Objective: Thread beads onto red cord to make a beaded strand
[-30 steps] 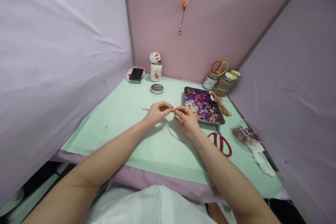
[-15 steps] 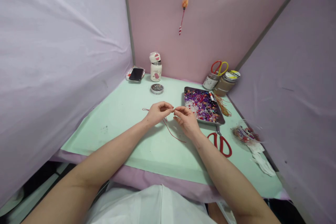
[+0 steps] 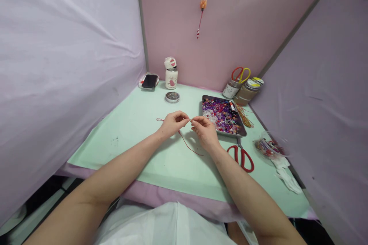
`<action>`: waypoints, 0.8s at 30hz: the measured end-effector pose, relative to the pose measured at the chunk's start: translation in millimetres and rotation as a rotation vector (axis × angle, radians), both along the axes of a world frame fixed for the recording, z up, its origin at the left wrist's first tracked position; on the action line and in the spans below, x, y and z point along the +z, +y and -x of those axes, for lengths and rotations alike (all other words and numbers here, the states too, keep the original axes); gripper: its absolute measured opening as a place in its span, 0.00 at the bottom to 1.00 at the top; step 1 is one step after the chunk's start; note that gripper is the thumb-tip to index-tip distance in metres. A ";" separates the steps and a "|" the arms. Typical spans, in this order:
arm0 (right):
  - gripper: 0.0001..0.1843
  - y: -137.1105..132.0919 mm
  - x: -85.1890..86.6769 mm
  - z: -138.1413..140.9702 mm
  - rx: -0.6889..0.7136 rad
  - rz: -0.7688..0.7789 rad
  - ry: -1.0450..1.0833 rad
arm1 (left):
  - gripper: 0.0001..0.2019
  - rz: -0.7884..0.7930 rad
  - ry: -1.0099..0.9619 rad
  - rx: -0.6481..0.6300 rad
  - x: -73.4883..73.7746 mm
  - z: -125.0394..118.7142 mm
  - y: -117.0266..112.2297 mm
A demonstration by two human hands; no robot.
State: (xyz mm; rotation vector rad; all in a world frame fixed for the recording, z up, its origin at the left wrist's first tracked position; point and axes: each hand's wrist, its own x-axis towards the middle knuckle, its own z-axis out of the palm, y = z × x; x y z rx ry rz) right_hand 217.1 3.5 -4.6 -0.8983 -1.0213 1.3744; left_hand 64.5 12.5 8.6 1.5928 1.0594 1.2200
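My left hand (image 3: 174,121) and my right hand (image 3: 204,130) meet over the middle of the table, fingertips almost touching. Each pinches thumb against forefinger on a thin red cord (image 3: 188,146). The cord's loop sticks out on the left behind my left hand, and its loose tail trails down to the right over the green cover. Whatever else sits at the fingertips is too small to make out. Just past my right hand lies a dark tray (image 3: 227,135) of mixed purple, clear, red and black beads (image 3: 220,113).
Red-handled scissors (image 3: 243,160) lie below the tray. Behind it stand a can (image 3: 230,90) holding scissors and a brown jar (image 3: 245,95). A round tin (image 3: 172,97), white bottle (image 3: 171,79) and phone (image 3: 150,81) sit at the back left. A beaded cord (image 3: 203,4) hangs on the pink wall.
My right fingertips have shifted very slightly away from the left ones. Both hands stay pinched in nearly the same place, and the cord's tail lies almost as before.
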 end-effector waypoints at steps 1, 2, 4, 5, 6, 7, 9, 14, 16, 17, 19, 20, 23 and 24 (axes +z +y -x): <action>0.11 0.3 -0.7 -0.2 0.002 -0.006 0.002 | 0.08 -0.006 0.009 0.007 0.1 0.0 -0.1; 0.11 0.6 -1.5 -0.3 0.004 -0.013 0.004 | 0.08 -0.011 0.018 0.014 0.0 0.0 -0.2; 0.10 1.0 -2.9 -0.4 0.003 -0.028 0.003 | 0.08 -0.024 0.045 0.030 -0.2 0.0 -0.3; 0.09 1.2 -3.4 -0.3 0.000 -0.035 -0.004 | 0.09 -0.029 0.061 0.038 -0.3 0.1 -0.4; 0.09 1.2 -3.8 -0.2 -0.005 -0.042 -0.012 | 0.09 -0.031 0.077 0.043 -0.3 0.2 -0.5; 0.09 1.2 -4.0 -0.1 -0.012 -0.048 -0.022 | 0.10 -0.032 0.092 0.047 -0.2 0.4 -0.6; 0.09 1.1 -4.2 0.1 -0.027 -0.058 -0.050 | 0.10 -0.030 0.115 0.051 0.7 0.6 -1.2; 0.10 0.7 -4.2 0.5 -0.053 -0.081 -0.116 | 0.10 -0.043 0.146 0.061 4.3 0.9 -3.9; 0.09 0.7 -3.8 0.6 -0.058 -0.093 -0.114 | 0.10 -0.040 0.151 0.054 4.8 1.0 -4.5; 0.09 0.7 -3.5 0.6 -0.060 -0.096 -0.115 | 0.10 -0.038 0.153 0.051 4.8 1.1 -4.5; 0.09 0.5 -2.8 0.7 -0.064 -0.096 -0.126 | 0.11 -0.042 0.160 0.052 4.1 1.3 -4.1; 0.09 0.3 -2.4 0.7 -0.065 -0.096 -0.133 | 0.11 -0.046 0.164 0.054 3.7 1.3 -3.7; 0.09 -0.3 -1.4 1.0 -0.070 -0.098 -0.142 | 0.11 -0.059 0.173 0.054 3.0 1.2 -3.0; 0.09 -0.4 -1.2 1.0 -0.072 -0.101 -0.141 | 0.11 -0.062 0.174 0.052 3.3 1.0 -3.0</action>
